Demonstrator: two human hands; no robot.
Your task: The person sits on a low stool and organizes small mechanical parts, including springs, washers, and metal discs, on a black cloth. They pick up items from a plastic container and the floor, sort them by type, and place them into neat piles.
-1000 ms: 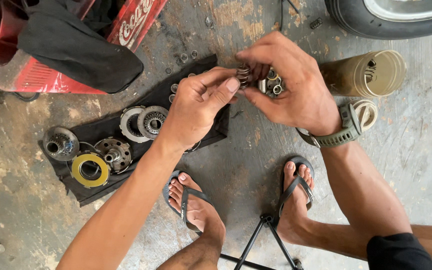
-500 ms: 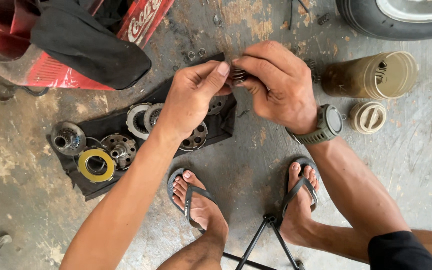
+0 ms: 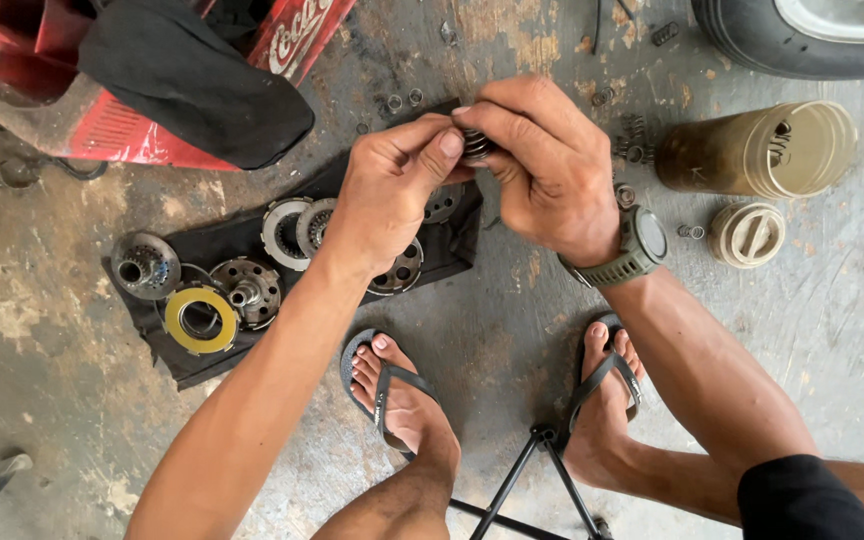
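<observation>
Two hands meet over the concrete floor (image 3: 512, 320), both pinching one small coiled metal part (image 3: 474, 146) between them; we judge the step in hand to be fitting or working that small part by fingertip, held up in the air above the black cloth (image 3: 202, 250) rather than resting on it

Largest first: tyre (image 3: 802, 45) at top right, red bodywork (image 3: 122, 135) at top left, brass-coloured can (image 3: 757, 150) lying on its side with its lid (image 3: 747, 235) just beside it, then round clutch-like discs (image 3: 287, 228) and a yellow ring (image 3: 199, 319) laid out on the cloth

Left hand (image 3: 392, 195): closed, thumb and forefinger tips on the part, wrist bent upward
Right hand (image 3: 552, 165): curled over from above, fingers wrapped on the same part, watch (image 3: 637, 245) on the wrist

Next move, in our judgement, calls for a steady pinch and small twisting force; the part is tiny and could slip
</observation>
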